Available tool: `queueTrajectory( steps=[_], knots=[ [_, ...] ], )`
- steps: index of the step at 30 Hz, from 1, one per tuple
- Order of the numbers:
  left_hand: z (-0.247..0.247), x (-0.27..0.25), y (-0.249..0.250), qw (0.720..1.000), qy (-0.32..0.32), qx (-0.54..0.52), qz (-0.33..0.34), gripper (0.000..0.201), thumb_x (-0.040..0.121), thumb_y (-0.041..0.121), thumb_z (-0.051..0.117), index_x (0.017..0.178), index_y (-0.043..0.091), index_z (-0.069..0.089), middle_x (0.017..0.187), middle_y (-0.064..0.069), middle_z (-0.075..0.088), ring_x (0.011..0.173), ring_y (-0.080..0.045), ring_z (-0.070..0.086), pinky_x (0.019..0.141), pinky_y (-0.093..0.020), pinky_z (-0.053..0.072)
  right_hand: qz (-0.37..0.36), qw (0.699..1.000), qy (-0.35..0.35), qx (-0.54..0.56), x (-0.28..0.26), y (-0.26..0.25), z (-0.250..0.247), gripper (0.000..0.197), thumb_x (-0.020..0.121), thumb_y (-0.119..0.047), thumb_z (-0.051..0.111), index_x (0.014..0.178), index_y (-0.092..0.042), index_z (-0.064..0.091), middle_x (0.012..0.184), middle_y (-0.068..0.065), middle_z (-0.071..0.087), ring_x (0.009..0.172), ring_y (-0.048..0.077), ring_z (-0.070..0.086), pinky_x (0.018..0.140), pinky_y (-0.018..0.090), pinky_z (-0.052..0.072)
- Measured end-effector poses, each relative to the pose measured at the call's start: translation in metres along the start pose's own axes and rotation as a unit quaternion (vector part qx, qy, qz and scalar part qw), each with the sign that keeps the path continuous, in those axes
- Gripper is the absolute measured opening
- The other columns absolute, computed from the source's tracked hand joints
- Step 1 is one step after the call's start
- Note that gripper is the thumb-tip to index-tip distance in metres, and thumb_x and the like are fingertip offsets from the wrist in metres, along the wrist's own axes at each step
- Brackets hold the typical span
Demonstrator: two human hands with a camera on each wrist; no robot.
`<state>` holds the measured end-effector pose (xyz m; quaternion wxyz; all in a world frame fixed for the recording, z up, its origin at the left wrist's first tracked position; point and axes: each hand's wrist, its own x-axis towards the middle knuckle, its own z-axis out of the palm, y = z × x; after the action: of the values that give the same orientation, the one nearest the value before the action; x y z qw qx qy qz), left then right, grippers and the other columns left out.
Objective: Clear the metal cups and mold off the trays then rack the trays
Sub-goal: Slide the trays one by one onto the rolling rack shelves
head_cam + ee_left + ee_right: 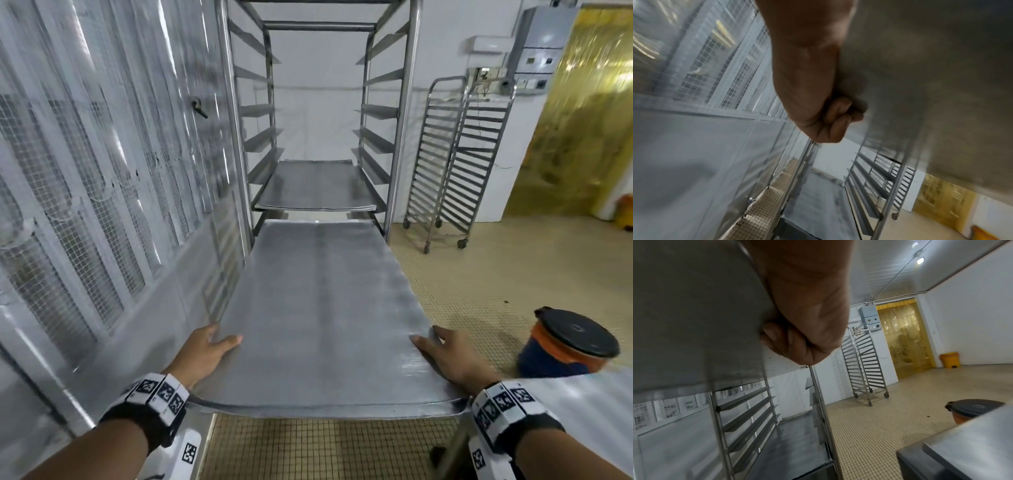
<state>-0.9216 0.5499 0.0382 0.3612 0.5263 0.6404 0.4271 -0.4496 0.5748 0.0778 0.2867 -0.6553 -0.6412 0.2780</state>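
While both hands carry it level, the tray [322,308] reaches from the near edge of the head view to the front of the rack [322,102], its far edge just short of the rack's two front posts and roughly as wide as the gap between them. To the left a wall of mesh-backed panels [85,188] runs close along the tray's left edge; to the right lies open tiled floor [513,274]. A second tray [317,186] already sits on a pair of runners partway down the rack, with bare runners above it. At the far right a narrower wheeled rack [455,161] stands against the white wall, holding nothing visible, beside a yellow strip curtain [582,120]. Near right, a tub with a dark lid [572,342] stands on the floor, its contents hidden, and a steel counter corner [962,443] juts in. The left hand [202,353] grips the tray's near left corner, thumb lying on top and fingers [838,116] curled under against the underside. The right hand [448,356] grips the near right corner the same way, thumb on the top surface, fingers [777,335] curled beneath. The tray's top is bare.
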Motion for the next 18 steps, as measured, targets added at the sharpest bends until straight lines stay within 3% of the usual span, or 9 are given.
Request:
queueTrajectory(
  steps=[2,5,8,11,18],
  knots=[
    [0.002,0.016,-0.004,1.0,0.0,0.009,0.0,0.036,0.086,0.033,0.08,0.114,0.012,0.072,0.103,0.003,0.079,0.095,-0.015,0.076,0.095,-0.045,0.057,-0.011,0.998,-0.002,-0.054,0.013,-0.003,0.005,0.04,0.093,-0.049,0.062,0.069,-0.019,0.051,0.067,-0.002,0.062,0.065,0.017,0.06,0.06,0.031,0.045],
    [0.002,0.051,-0.024,0.999,0.02,0.037,-0.012,0.067,0.075,0.054,0.081,0.124,0.01,0.068,0.117,0.003,0.075,0.106,-0.015,0.072,0.102,-0.044,0.053,-0.026,0.992,-0.028,-0.117,0.037,-0.012,0.011,0.042,0.099,-0.048,0.051,0.078,-0.012,0.051,0.08,0.009,0.066,0.076,0.026,0.064,0.069,0.034,0.047],
    [-0.001,0.108,-0.073,0.997,0.017,0.056,-0.039,0.098,0.066,0.074,0.079,0.142,0.017,0.055,0.136,0.002,0.066,0.121,-0.016,0.065,0.108,-0.045,0.049,-0.039,0.985,-0.052,-0.158,0.065,-0.016,0.016,0.04,0.103,-0.045,0.045,0.084,-0.011,0.049,0.085,0.006,0.064,0.078,0.024,0.062,0.065,0.03,0.043],
    [0.003,0.156,-0.109,0.997,0.017,0.057,-0.052,0.101,0.064,0.079,0.077,0.145,0.025,0.051,0.139,0.002,0.064,0.124,-0.018,0.063,0.107,-0.048,0.049,-0.014,0.995,-0.033,-0.096,0.103,-0.007,0.023,0.041,0.098,-0.05,0.051,0.079,-0.014,0.049,0.078,0.006,0.065,0.071,0.019,0.062,0.06,0.03,0.041],
    [0.025,0.189,-0.068,0.997,0.044,0.032,-0.062,0.111,0.06,0.078,0.078,0.149,0.02,0.047,0.142,-0.002,0.061,0.128,-0.021,0.06,0.109,-0.047,0.047,0.0,0.999,-0.019,-0.025,0.183,0.014,0.04,0.038,0.092,-0.054,0.061,0.083,-0.018,0.054,0.078,0.001,0.068,0.07,0.012,0.062,0.058,0.023,0.041]
  ],
)
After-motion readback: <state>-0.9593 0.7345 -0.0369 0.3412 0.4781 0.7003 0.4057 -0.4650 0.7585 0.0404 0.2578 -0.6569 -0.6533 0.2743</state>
